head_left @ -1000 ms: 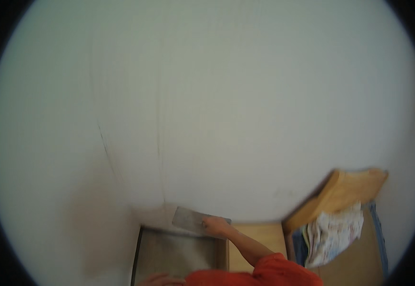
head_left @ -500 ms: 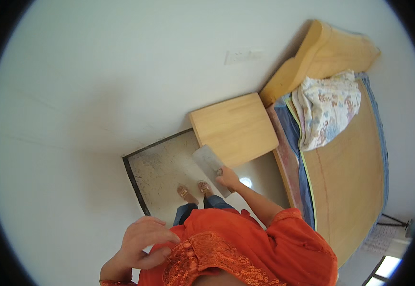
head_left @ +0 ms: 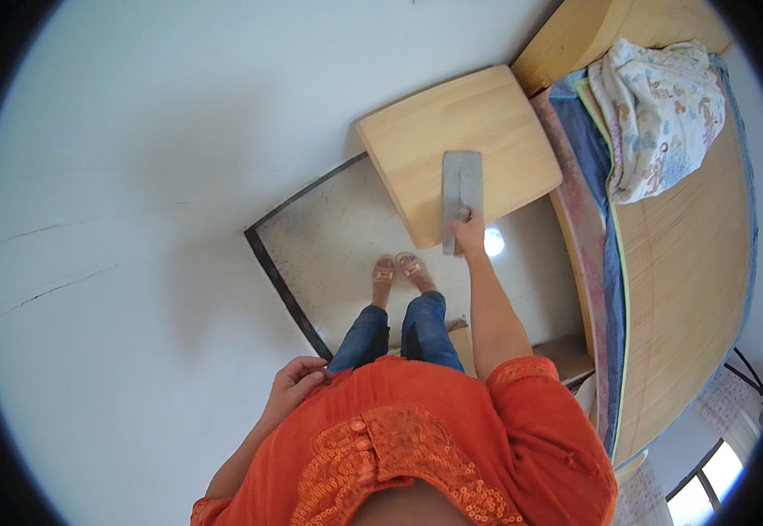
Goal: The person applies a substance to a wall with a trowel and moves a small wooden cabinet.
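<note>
My right hand grips a grey rectangular plastering trowel, held out over the corner of a light wooden cabinet top. My left hand rests against my waist at the hem of the orange shirt, fingers loosely bent and holding nothing that I can make out. Below, my sandalled feet stand on the pale floor. The white wall at the left carries thin dark streaks.
A bed with a wooden headboard, tan mat and blue edging fills the right, a folded patterned quilt on it. Dark skirting lines the wall's foot. A bright window shows at lower right.
The view has swung from the wall down to my body and floor. The trowel has left the wall and now hangs over the cabinet. My left hand has dropped to my waist.
</note>
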`<action>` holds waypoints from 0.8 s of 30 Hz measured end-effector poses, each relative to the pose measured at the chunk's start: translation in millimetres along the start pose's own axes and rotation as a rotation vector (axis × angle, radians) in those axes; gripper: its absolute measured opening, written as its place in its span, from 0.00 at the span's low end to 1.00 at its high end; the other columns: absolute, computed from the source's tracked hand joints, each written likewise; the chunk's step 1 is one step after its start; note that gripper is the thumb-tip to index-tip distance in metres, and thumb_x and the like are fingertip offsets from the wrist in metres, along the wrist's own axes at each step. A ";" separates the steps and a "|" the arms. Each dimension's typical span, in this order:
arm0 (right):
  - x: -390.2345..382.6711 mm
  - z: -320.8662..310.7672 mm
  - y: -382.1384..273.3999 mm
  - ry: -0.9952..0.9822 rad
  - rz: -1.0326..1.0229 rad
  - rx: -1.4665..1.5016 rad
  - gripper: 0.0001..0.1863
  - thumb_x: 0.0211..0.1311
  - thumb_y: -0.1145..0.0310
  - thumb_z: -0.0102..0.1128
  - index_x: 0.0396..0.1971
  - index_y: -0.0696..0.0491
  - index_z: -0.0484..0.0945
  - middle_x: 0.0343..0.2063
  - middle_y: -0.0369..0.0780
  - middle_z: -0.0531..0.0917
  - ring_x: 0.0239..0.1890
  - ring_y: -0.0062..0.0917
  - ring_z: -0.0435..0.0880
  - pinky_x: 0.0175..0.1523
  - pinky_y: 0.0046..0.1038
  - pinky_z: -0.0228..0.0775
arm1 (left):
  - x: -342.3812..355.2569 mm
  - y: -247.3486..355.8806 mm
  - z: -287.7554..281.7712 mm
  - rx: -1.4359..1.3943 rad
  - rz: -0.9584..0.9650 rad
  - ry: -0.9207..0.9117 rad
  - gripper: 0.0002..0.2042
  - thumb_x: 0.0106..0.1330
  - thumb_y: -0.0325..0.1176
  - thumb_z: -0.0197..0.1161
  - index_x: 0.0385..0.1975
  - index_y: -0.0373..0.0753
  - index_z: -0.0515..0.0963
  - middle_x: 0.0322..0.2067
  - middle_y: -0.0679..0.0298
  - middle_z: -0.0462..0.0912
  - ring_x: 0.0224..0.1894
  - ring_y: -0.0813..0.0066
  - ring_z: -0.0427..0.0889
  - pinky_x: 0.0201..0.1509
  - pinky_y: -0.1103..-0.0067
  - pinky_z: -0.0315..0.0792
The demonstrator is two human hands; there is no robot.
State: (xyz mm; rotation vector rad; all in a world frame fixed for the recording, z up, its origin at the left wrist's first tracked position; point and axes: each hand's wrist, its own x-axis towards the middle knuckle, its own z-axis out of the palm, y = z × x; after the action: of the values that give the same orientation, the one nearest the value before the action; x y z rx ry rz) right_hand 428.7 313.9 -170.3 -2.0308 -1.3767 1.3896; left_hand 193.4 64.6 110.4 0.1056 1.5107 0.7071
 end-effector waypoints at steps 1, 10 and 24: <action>-0.6 -0.8 -7.5 0.003 0.010 0.048 0.34 0.33 0.68 0.61 0.47 0.64 0.66 0.39 0.51 0.75 0.39 0.35 0.76 0.43 0.29 0.67 | 1.4 -1.7 -2.7 -0.007 -0.014 -0.016 0.10 0.60 0.25 0.50 0.41 0.34 0.70 0.34 0.60 0.77 0.38 0.76 0.75 0.43 0.81 0.69; -74.5 -35.2 72.7 0.012 -0.058 -0.166 0.28 0.39 0.67 0.60 0.45 0.59 0.69 0.39 0.47 0.77 0.37 0.32 0.77 0.43 0.30 0.69 | 40.5 21.5 5.1 0.237 0.011 -0.325 0.11 0.59 0.26 0.52 0.41 0.35 0.69 0.35 0.62 0.76 0.38 0.77 0.74 0.43 0.81 0.68; -365.1 -105.0 207.8 0.036 0.489 0.056 0.19 0.40 0.67 0.54 0.37 0.57 0.75 0.37 0.48 0.77 0.43 0.38 0.75 0.48 0.33 0.67 | -67.2 140.7 284.9 0.962 0.603 -2.328 0.11 0.48 0.43 0.64 0.15 0.44 0.74 0.33 0.65 0.78 0.42 0.63 0.68 0.56 0.54 0.47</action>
State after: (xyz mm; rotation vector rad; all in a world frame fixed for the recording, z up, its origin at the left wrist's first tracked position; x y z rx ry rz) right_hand 604.8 -68.5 -69.1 -2.4433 -0.8410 1.5413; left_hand 414.0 246.4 264.4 1.5157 -0.6657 -0.0999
